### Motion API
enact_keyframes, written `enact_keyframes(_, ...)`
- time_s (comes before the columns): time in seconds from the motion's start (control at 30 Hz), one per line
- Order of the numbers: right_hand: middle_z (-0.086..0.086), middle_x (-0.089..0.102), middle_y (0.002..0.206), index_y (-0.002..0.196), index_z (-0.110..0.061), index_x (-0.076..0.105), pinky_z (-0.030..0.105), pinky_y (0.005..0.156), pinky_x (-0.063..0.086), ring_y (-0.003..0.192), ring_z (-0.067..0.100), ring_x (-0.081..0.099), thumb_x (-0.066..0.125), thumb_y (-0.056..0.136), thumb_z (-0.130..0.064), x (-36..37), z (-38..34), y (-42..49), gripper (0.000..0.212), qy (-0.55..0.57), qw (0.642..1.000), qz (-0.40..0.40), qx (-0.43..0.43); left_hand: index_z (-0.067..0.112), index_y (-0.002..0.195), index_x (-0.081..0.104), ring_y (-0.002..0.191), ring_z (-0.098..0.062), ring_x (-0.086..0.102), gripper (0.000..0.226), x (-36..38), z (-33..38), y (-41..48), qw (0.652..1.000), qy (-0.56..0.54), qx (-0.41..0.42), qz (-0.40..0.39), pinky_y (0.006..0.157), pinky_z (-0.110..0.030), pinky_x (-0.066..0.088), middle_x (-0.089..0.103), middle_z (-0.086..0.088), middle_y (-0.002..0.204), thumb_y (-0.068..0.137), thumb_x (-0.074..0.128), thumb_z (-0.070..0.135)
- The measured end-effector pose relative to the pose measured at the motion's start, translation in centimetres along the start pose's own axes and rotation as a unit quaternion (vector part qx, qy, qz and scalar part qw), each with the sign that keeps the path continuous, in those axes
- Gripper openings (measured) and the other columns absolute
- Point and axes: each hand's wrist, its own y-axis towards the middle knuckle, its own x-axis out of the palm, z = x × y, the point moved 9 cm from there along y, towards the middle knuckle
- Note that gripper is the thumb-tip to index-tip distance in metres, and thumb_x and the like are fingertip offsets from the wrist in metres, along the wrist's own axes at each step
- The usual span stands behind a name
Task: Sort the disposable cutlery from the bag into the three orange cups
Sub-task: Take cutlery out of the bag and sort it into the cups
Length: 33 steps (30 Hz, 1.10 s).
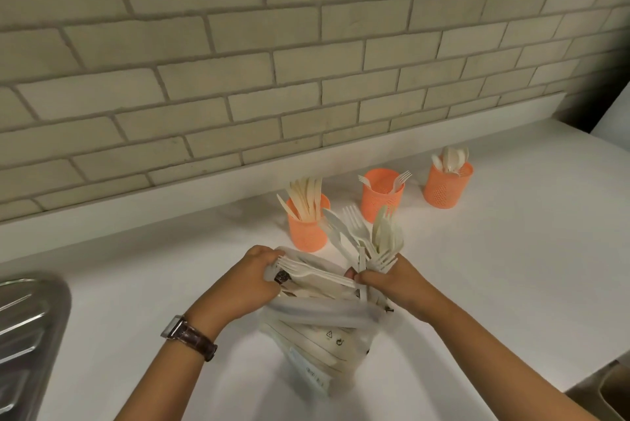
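Plastic bag (320,345), print unreadable; left grip (259,275) clutches its rim, right grip (385,279) clutches cutlery bunch (371,240)

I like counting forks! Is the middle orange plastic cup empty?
No, two white plastic forks stand in the middle orange perforated plastic cup.

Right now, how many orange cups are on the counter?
3. The left cup stands just behind the bag and holds knives; the middle cup holds two forks; the right cup holds spoons. None looks hidden.
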Motion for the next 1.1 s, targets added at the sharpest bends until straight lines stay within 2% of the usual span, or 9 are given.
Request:
enact_keyframes(0.2, 0.005, 0.073, 0.085, 0.086, -0.006, 0.072, 0.015, 0.066, 0.049, 0.077, 0.009, 0.069, 0.062, 0.08, 0.0, -1.2, -2.0, -0.1, 0.013, 0.104, 0.993, 0.028, -0.04, 0.02, 0.139, 0.039, 0.082, -0.01, 0.052, 0.056, -1.9, -1.6, -1.8, 0.997, -0.056, -0.04, 0.028, 0.058, -0.013, 0.042, 0.033, 0.009, 0.129, 0.087, 0.052, 0.006)
enact_keyframes(0.33, 0.02, 0.072, 0.093, 0.089, -0.003, 0.069, 0.038, 0.088, 0.053, 0.1, 0.034, 0.067, 0.051, 0.084, 0.001, -1.9, -3.9, 0.2, 0.02, 0.271, 0.958, 0.059, -0.075, 0.021, 0.137, 0.041, 0.082, -0.006, 0.053, 0.057, -2.9, -2.9, -4.4, 0.997, -0.057, -0.043, 0.042, 0.059, -0.014, 0.043, 0.035, 0.009, 0.13, 0.086, 0.054, 0.001)
enact_keyframes(0.53, 0.018, 0.072, 0.088, 0.103, 0.009, 0.059, 0.029, 0.069, 0.058, 0.085, 0.026, 0.071, 0.041, 0.089, 0.003, -1.6, -5.0, 0.2, 0.023, 0.386, 0.921, 0.027, -0.04, 0.022, 0.116, 0.056, 0.099, -0.017, 0.05, 0.055, -6.4, -6.3, -6.9, 0.984, -0.088, -0.056, 0.145, 0.072, -0.008, 0.04, 0.047, 0.0, 0.128, 0.078, 0.05, -0.017)
enact_keyframes(0.63, 0.02, 0.071, 0.089, 0.099, 0.008, 0.064, 0.027, 0.07, 0.057, 0.086, 0.025, 0.071, 0.053, 0.081, -0.005, -1.8, -3.8, 0.0, 0.024, 0.369, 0.929, 0.013, -0.022, 0.025, 0.125, 0.055, 0.089, -0.018, 0.055, 0.056, -7.1, -7.4, -6.6, 0.981, -0.054, -0.085, 0.168, 0.073, -0.021, 0.042, 0.049, 0.004, 0.13, 0.083, 0.049, -0.011)
enact_keyframes(0.77, 0.022, 0.071, 0.086, 0.094, 0.004, 0.067, 0.028, 0.071, 0.053, 0.083, 0.024, 0.069, 0.045, 0.088, -0.006, -3.0, -1.3, -0.5, 0.025, 0.355, 0.935, 0.019, 0.008, 0.022, 0.135, 0.048, 0.124, -0.03, 0.042, 0.053, -6.2, -7.0, -6.1, 0.959, 0.107, -0.168, 0.201, 0.103, -0.042, 0.035, 0.04, -0.004, 0.146, 0.086, 0.053, 0.004)
enact_keyframes(0.83, 0.021, 0.071, 0.084, 0.092, 0.005, 0.067, 0.032, 0.074, 0.05, 0.082, 0.025, 0.07, 0.045, 0.087, -0.006, -4.0, -0.1, -0.7, 0.025, 0.36, 0.932, 0.019, 0.018, 0.024, 0.133, 0.051, 0.128, -0.035, 0.037, 0.052, -6.3, -3.0, -6.5, 0.927, 0.178, -0.142, 0.299, 0.103, -0.047, 0.031, 0.041, -0.006, 0.145, 0.083, 0.061, 0.011)
enact_keyframes(0.9, 0.02, 0.071, 0.082, 0.089, 0.004, 0.068, 0.034, 0.075, 0.049, 0.08, 0.025, 0.07, 0.047, 0.085, -0.007, -5.4, 0.9, -0.7, 0.024, 0.364, 0.931, 0.017, 0.022, 0.021, 0.119, 0.063, 0.117, -0.028, 0.048, 0.04, -4.5, 3.0, -6.3, 0.928, 0.076, -0.025, 0.364, 0.098, -0.041, 0.038, 0.053, -0.004, 0.13, 0.081, 0.066, 0.01)
enact_keyframes(0.97, 0.02, 0.071, 0.08, 0.089, 0.005, 0.068, 0.031, 0.07, 0.052, 0.078, 0.024, 0.07, 0.047, 0.084, -0.009, -7.0, 1.9, -0.5, 0.026, 0.365, 0.93, 0.011, 0.029, 0.025, 0.103, 0.07, 0.1, -0.005, 0.058, 0.025, -1.1, 8.3, -4.4, 0.939, -0.088, 0.046, 0.329, 0.089, -0.023, 0.045, 0.061, 0.009, 0.114, 0.083, 0.067, 0.009)
enact_keyframes(1.1, 0.02, 0.069, 0.078, 0.094, 0.007, 0.067, 0.028, 0.064, 0.051, 0.073, 0.022, 0.068, 0.051, 0.078, -0.017, -10.3, 3.5, 0.0, 0.033, 0.356, 0.932, -0.027, 0.056, 0.033, 0.084, 0.074, 0.073, -0.001, 0.06, 0.017, 5.8, 13.6, 1.0, 0.915, -0.301, -0.018, 0.266, 0.068, -0.01, 0.045, 0.071, 0.014, 0.092, 0.077, 0.073, 0.018)
